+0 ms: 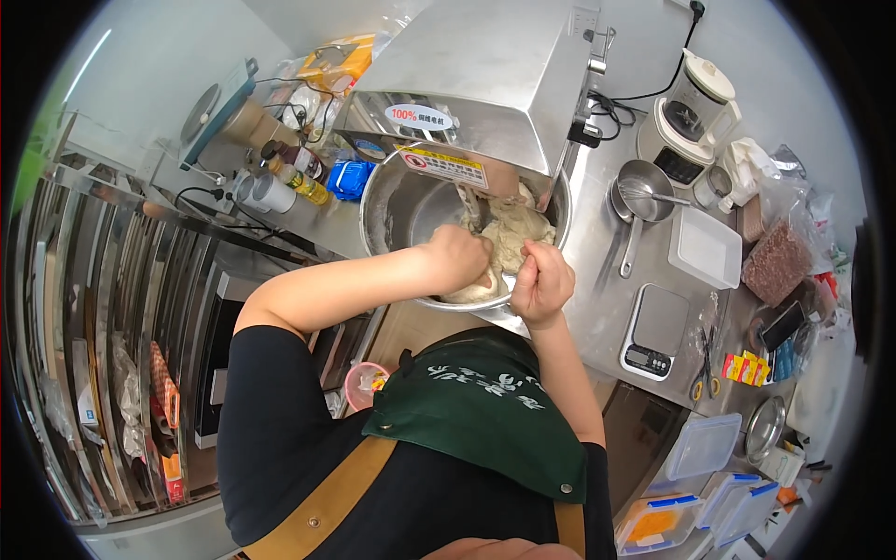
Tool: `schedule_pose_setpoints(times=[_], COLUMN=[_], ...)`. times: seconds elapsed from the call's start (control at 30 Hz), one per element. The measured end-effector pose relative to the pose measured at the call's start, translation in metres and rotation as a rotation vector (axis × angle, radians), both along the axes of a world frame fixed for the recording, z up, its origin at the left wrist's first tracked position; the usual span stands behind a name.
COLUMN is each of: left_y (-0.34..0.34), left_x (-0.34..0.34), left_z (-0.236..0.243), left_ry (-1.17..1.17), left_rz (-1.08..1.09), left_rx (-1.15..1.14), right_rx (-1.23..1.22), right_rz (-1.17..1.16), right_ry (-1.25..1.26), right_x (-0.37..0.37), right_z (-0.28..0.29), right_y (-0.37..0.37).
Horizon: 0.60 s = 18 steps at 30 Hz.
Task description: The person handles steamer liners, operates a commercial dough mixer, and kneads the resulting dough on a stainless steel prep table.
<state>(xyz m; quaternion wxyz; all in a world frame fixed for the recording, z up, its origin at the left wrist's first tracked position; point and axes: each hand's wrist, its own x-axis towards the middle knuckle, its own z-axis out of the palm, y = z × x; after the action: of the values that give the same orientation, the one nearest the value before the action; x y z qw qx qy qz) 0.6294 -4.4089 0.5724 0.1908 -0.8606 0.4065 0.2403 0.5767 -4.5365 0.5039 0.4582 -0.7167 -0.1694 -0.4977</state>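
Observation:
A mass of pale, sticky dough (516, 231) sits in the right part of a large steel mixing bowl (375, 207), below the head of a steel dough mixer (467, 79). More of it hangs at the bowl's near rim. My left hand (459, 257) reaches into the bowl, its fingers curled tightly into the dough near the front. At the right front rim, my right hand (543, 283) is closed in a pinch, fingertips against the dough's edge. What lies inside each closed hand is mostly hidden by the fingers.
Right on the steel counter are a saucepan (644, 182), white tray (705, 247), digital scale (655, 331), scissors (707, 373) and a coffee maker (686, 121). Bottles (301, 182) and a blue packet (349, 179) stand left of the bowl. A tray rack (103, 355) fills the far left.

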Motion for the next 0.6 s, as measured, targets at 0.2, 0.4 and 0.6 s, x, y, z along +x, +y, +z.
schedule_pose_setpoints(times=[0.2, 0.4, 0.6], left_y=[-0.016, -0.069, -0.086], left_x=[0.022, 0.066, 0.097], left_z=[-0.027, -0.110, -0.131], left_ry=[-0.263, -0.146, 0.326], left_rz=[-0.207, -0.151, 0.088], left_rx=[-0.794, -0.649, -0.478], right_rx=[0.040, 0.008, 0.035], right_rz=[-0.002, -0.050, -0.029], right_ry=[0.016, 0.018, 0.017], right_x=[-0.001, -0.002, -0.001], right_z=[-0.004, -0.006, -0.005], right_y=[0.003, 0.001, 0.000])
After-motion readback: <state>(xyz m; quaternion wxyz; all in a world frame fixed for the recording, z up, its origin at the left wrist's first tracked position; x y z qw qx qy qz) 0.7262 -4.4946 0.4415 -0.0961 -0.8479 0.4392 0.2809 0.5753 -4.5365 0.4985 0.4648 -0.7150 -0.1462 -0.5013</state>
